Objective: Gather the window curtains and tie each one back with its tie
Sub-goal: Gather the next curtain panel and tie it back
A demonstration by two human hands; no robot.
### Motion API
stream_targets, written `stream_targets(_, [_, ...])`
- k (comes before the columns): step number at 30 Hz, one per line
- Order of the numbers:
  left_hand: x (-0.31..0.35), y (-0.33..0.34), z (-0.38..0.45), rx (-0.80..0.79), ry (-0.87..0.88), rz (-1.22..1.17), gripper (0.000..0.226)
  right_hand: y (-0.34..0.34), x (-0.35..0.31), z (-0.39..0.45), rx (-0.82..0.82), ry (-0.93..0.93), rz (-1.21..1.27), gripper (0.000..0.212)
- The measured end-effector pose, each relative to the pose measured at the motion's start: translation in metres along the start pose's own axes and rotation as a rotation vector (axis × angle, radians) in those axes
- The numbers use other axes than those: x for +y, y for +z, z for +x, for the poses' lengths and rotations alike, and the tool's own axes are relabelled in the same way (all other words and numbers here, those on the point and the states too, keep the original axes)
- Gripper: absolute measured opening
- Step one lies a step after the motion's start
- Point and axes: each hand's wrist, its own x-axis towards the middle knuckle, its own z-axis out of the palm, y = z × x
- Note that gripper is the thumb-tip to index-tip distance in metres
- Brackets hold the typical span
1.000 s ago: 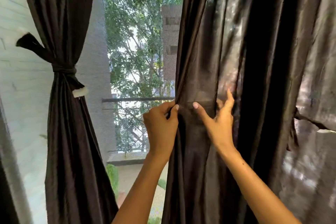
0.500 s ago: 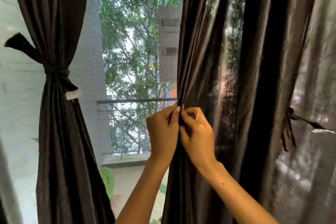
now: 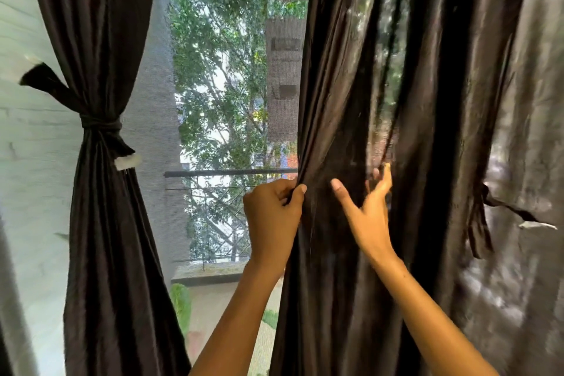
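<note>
- The left curtain (image 3: pixel 100 223) hangs cinched by its knotted tie (image 3: pixel 99 125); that half looks done.
- The left hand (image 3: pixel 271 217) pinches the right curtain (image 3: pixel 427 131) at its inner edge.
- The right hand (image 3: pixel 366 207) is spread open against the folds, gripping nothing.
- Next, probably: pull in more pleats, then reach the loose tie (image 3: pixel 500 207) at right.
- No legible writing.

Right curtain (image 3: pixel 427 101) edge is pinched by the left hand (image 3: pixel 271 217); right hand (image 3: pixel 370 214) is spread open against its folds; left curtain (image 3: pixel 100 223) is tied back.
</note>
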Motion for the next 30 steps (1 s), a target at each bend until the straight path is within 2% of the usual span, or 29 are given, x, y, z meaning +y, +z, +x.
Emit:
stream_targets(2, [0.002, 0.002, -0.001, -0.001, 0.007, 0.006, 0.008, 0.001, 0.005, 0.006, -0.085, 0.076, 0.142, 0.103])
stream_targets(4, [0.003, 0.004, -0.002, 0.002, 0.027, 0.025, 0.009, 0.003, 0.006, 0.005, -0.073, 0.038, 0.136, 0.076])
stream_targets(6, [0.004, 0.006, -0.002, 0.016, 0.057, 0.058, 0.009, 0.004, 0.007, -0.002, 0.119, -0.13, -0.037, 0.041])
stream_targets(8, [0.005, 0.007, -0.003, 0.035, 0.065, 0.075, 0.011, 0.004, 0.004, -0.015, 0.283, -0.325, -0.198, 0.025])
stream_targets(9, [0.005, 0.008, -0.003, 0.039, 0.063, 0.077, 0.013, 0.006, 0.002, -0.022, 0.301, -0.416, -0.255, 0.021])
stream_targets(12, [0.006, 0.012, -0.007, 0.039, 0.062, 0.058, 0.014, 0.012, -0.005, -0.037, 0.207, -0.537, -0.306, 0.022])
stream_targets(16, [0.007, 0.013, -0.011, 0.02, 0.102, 0.048, 0.012, 0.014, -0.012, -0.044, 0.093, -0.534, -0.26, 0.023])
stream_targets(19, [0.007, 0.012, -0.015, -0.015, 0.103, -0.008, 0.014, 0.01, -0.012, -0.046, 0.034, -0.485, -0.323, 0.035])
stream_targets(22, [0.007, 0.014, -0.018, -0.054, 0.107, 0.026, 0.018, 0.008, -0.011, -0.046, 0.001, -0.445, -0.419, 0.043])
stream_targets(30, [0.012, 0.016, -0.014, -0.112, 0.119, 0.154, 0.026, 0.006, -0.015, -0.052, -0.038, -0.484, -0.483, 0.037])
